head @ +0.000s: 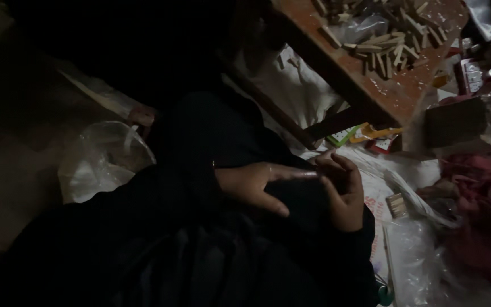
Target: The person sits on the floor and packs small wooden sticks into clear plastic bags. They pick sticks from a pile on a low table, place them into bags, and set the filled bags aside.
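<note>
Dark cloth (200,239) covered our lap; left hand (257,185) lay flat on it, fingers spread, holding nothing. Right hand (342,190) curled just beside, contents too dim to tell. Wooden sticks (390,42) sat heaped on the table (365,85) above the lap

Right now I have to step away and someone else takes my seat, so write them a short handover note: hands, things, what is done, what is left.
Left hand: rests flat on the dark cloth over the lap, fingers spread, holding nothing.
Right hand: beside it, fingers curled, touching the left fingertips; too dark to tell if it holds anything small.
Things: a heap of small wooden sticks lies on the low reddish table ahead. A clear plastic bag lies to the left on the floor, more plastic sheeting to the right.
Done: nothing the picture can confirm.
Left: the sticks sit loose and unsorted on the table.
</note>
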Demonstrator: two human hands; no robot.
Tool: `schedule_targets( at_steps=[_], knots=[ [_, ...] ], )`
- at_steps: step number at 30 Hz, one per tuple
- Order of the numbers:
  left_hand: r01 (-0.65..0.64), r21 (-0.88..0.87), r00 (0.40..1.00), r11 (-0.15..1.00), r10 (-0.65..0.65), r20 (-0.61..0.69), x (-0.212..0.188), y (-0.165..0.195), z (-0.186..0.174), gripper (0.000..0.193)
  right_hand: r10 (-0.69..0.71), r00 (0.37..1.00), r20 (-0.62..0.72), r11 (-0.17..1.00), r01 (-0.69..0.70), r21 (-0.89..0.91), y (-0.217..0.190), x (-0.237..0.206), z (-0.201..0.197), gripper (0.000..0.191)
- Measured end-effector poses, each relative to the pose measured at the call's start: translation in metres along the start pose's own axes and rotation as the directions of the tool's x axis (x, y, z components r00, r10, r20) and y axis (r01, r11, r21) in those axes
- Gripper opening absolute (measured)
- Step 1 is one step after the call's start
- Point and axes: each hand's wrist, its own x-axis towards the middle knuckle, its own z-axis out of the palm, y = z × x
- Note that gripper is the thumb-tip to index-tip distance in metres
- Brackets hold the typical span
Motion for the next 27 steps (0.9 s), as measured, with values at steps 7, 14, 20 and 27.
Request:
schedule_targets(
  at_steps=[7,14,20,27],
  knots=[
    [0.037,0.115,0.997,0.993,-0.046,0.070,0.028,0.029,-0.009,0.091,-0.031,0.995,-0.096,0.998,0.025,-0.065,0.015,0.013,-0.037,0.018],
    [-0.115,0.336,0.984,0.935,0.061,0.168,0.061,0.024,-0.016,0.086,-0.162,0.985,-0.056,0.960,0.144,-0.238,0.035,0.017,-0.077,0.039],
    [-0.150,0.343,0.986,0.927,0.116,0.118,0.078,-0.002,-0.014,0.094,-0.172,0.985,-0.022,0.971,0.165,-0.170,0.041,0.020,-0.087,0.033],
    [-0.140,0.336,0.982,0.932,0.088,0.164,0.073,-0.035,-0.022,0.102,-0.137,0.990,0.021,0.956,0.137,-0.261,0.052,0.027,-0.082,0.018]
  ],
)
